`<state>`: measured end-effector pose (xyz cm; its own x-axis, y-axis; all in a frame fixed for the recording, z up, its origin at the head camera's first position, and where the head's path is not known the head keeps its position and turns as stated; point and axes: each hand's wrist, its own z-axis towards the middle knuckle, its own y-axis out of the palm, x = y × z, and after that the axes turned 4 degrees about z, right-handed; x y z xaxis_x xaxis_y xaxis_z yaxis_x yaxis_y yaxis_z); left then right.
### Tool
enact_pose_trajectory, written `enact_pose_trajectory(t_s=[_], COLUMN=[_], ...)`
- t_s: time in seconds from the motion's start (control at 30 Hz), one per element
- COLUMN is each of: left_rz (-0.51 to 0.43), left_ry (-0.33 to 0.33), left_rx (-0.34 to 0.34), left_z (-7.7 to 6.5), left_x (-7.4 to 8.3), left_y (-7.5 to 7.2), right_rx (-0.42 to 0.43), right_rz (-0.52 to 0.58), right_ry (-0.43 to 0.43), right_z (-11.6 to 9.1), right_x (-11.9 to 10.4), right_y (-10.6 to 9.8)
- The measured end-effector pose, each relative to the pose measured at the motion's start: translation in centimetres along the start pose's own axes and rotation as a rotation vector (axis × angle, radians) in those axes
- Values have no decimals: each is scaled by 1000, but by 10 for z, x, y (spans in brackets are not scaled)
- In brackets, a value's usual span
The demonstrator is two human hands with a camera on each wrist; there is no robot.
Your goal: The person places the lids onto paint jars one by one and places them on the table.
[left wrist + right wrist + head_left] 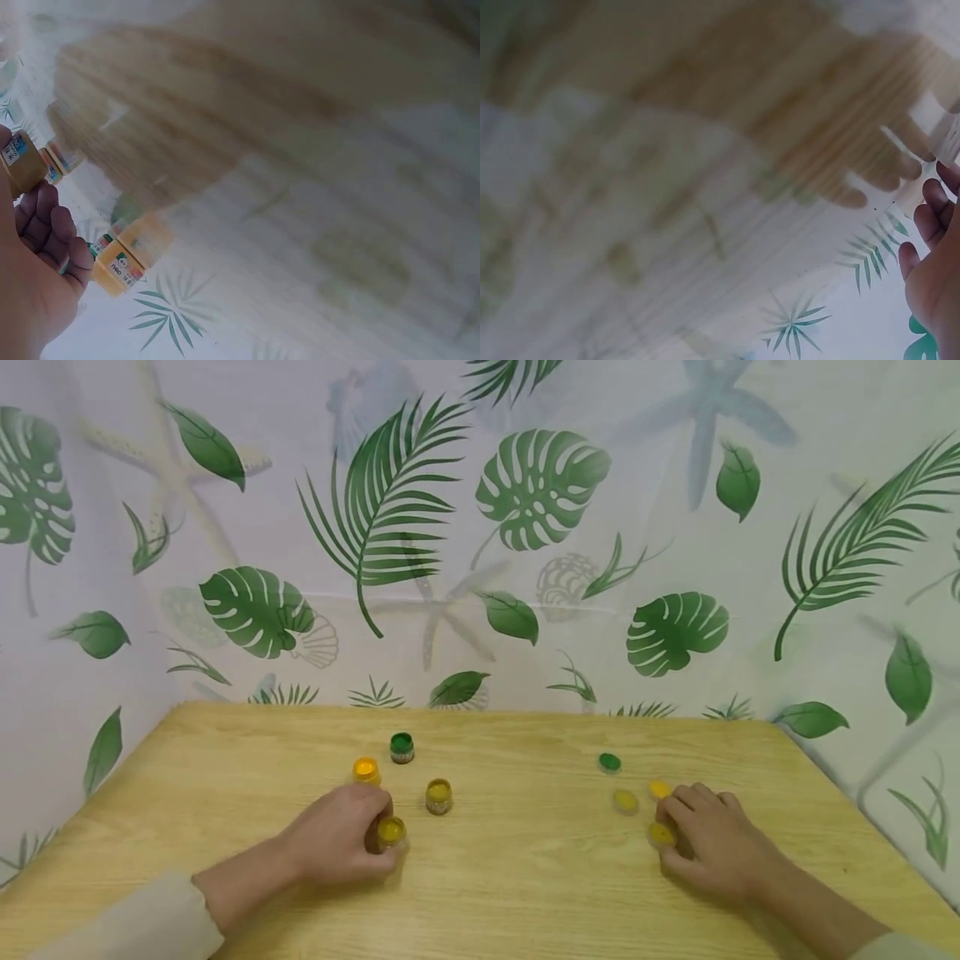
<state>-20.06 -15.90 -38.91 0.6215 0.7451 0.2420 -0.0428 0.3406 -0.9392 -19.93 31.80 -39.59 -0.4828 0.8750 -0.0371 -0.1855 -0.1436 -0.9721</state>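
Observation:
Four small paint jars stand uncapped at the left. My left hand (341,835) holds one of them, an ochre-yellow paint jar (392,832), between thumb and fingers; its label side shows in the left wrist view. Close by are an orange-yellow jar (365,769), a dark green jar (402,747) and an olive-yellow jar (438,796). Over at the right, my right hand (712,839) pinches an ochre jar lid (662,835) by its edge, at the tabletop. The right wrist view shows the hand's curled fingers (930,217), but the lid is hidden there.
Near the right hand lie a green lid (609,763), an olive-yellow lid (626,801) and an orange-yellow lid (659,789), the last right beside the fingers. The glossy wooden table (517,877) ends at a leaf-patterned curtain (450,527) behind.

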Motion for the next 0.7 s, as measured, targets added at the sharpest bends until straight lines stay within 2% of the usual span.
enact_pose_trajectory(t_s=[0.23, 0.37, 0.5, 0.7], left_rz=[16, 20, 29, 31], left_ry=[18, 34, 48, 114], left_rx=[-1, -38, -53, -28], left_z=[-1, 5, 13, 22], left_x=[2, 4, 12, 27], left_y=[0, 1, 1, -1], right_rx=[47, 55, 70, 69], right_rz=[34, 82, 93, 106], right_ry=[-34, -71, -116, -156], right_z=[2, 8, 17, 28], right_x=[-8, -21, -33, -46], right_y=[0, -2, -5, -9])
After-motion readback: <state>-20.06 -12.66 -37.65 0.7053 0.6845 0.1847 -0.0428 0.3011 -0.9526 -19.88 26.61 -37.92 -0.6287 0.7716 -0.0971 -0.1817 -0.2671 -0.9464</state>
